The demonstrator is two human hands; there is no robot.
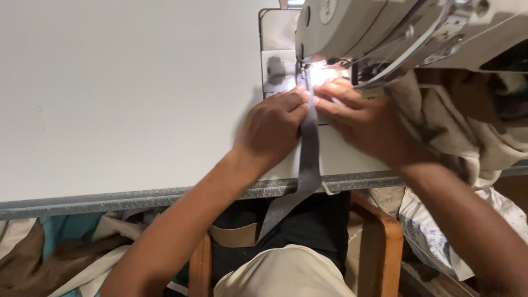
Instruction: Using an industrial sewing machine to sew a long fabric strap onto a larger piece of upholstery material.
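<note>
**Guiding a grey strip under the needle**

Left to right: I am looking across the white table point(110, 110); my left hand point(272, 129) is pressing its curled fingertips onto the grey fabric strip point(309, 148), pinning it flat so it is feeding straight. The strip is running from the lit needle area over the table edge toward my lap. My right hand point(363, 121), fingers extended and nearly flat, is steadying the strip's other side beneath the sewing machine point(396, 27)
</note>
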